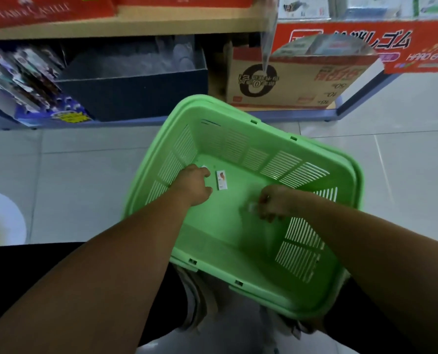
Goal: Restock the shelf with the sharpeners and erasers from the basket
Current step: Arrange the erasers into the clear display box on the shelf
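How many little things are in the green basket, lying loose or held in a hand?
Loose small packs on the floor of the basket: 2, the second partly under the left hand
Held small item, blurred, in the right hand: 1
Total: 3

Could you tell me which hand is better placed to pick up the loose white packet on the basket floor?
Left. The left hand lies right beside the white packet in the green basket, while the right hand is farther off and seems to pinch a small blurred item.
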